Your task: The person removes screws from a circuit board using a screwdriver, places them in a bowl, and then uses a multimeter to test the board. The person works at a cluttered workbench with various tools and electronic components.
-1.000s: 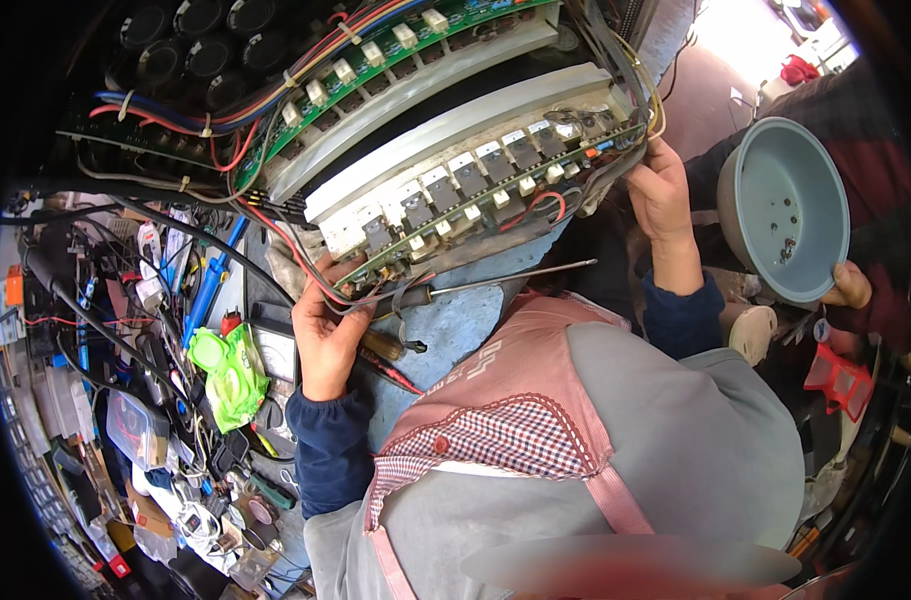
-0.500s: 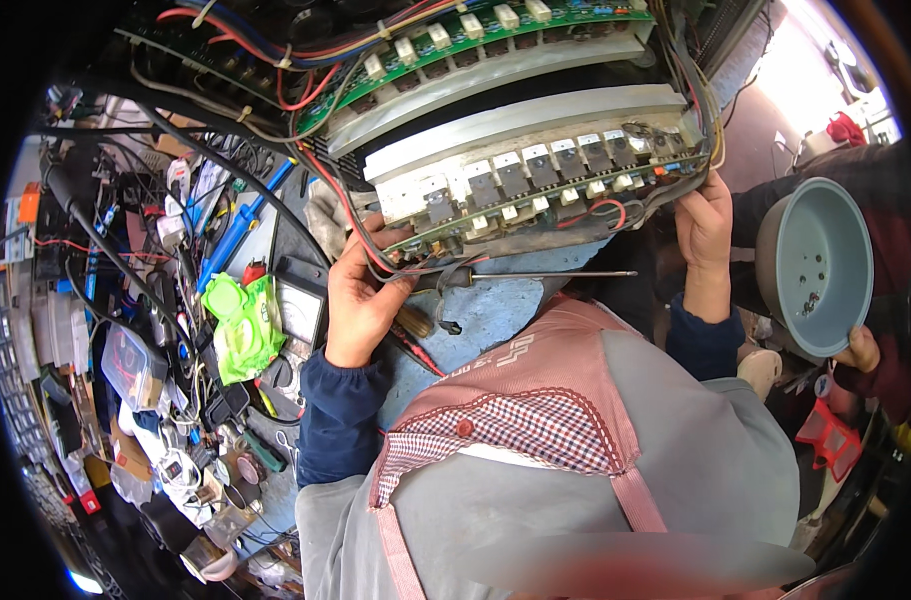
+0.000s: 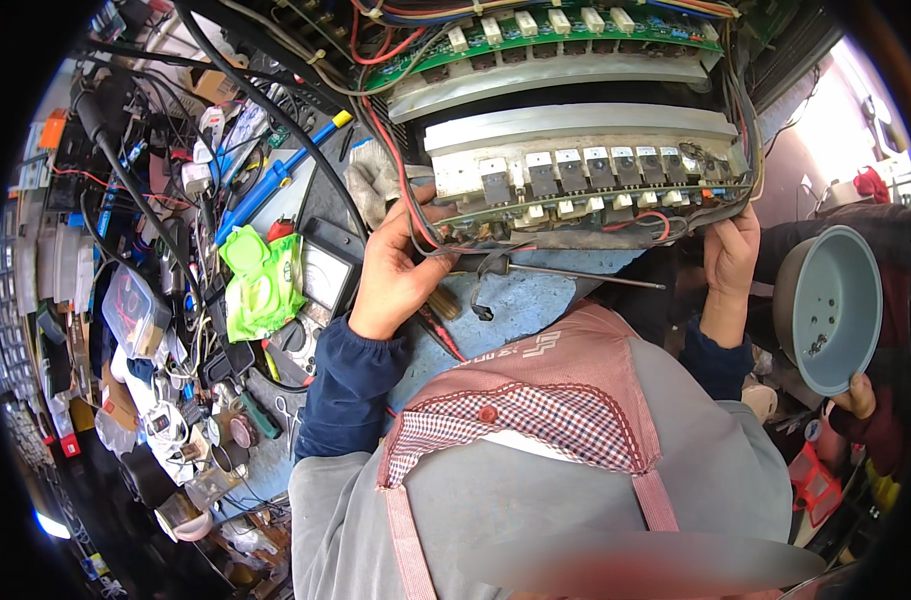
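Observation:
My left hand (image 3: 403, 272) is closed on the left end of the exposed amplifier board (image 3: 595, 195), which has a pale metal heatsink (image 3: 575, 130) with a row of black transistors. My right hand (image 3: 732, 243) grips the same board's right end from below, its fingertips partly hidden. A second green board (image 3: 535, 40) with white blocks sits behind it in the black chassis. Red, black and grey wires drape around both ends. A long screwdriver (image 3: 585, 277) lies below the board on a blue worn surface (image 3: 530, 300), near a pale glove (image 3: 372, 178).
At right, another person's hand (image 3: 857, 397) holds a grey bowl (image 3: 827, 310) with small loose parts. The bench at left carries tangled cables, a blue tool (image 3: 265, 187), a green packet (image 3: 257, 287), a meter (image 3: 320, 275), scissors (image 3: 289, 420) and a plastic box (image 3: 133, 310).
The view has shifted and turned, so the board and my left hand appear further right and more level, and the bowl lower. Both my hands keep their grip on the board.

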The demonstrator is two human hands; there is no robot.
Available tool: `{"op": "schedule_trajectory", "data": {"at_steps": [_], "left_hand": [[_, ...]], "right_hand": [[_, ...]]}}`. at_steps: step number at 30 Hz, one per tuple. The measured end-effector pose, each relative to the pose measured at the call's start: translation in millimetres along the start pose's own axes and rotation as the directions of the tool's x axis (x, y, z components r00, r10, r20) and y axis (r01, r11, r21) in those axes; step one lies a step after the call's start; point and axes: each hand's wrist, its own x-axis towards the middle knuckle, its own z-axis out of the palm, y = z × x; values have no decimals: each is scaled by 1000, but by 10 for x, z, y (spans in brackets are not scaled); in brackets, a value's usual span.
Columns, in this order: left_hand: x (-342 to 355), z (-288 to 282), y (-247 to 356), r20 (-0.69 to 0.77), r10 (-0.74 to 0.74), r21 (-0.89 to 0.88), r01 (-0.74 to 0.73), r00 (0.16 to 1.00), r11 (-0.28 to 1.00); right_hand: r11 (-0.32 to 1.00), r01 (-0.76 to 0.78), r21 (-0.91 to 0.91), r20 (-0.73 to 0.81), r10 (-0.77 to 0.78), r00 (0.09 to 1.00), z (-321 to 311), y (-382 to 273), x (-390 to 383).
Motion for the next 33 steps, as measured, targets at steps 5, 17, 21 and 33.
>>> {"op": "schedule_trajectory", "data": {"at_steps": [5,17,21,33], "left_hand": [[-5,-8,-24,-2,7,25,-7,1000,1000],[18,0,36,13,96,137,-96,995,986],[10,-16,-4,7,85,151,-85,996,985],[7,-1,28,9,9,4,-9,1000,1000]], "right_hand": [[1000,6,-16,13,-6,1000,61,-18,9],[999,3,-35,1,-3,1000,-14,17,1],[999,14,-35,-7,-14,1000,-44,26,-7],[1000,9,-18,-11,-9,1000,9,36,-18]]}}
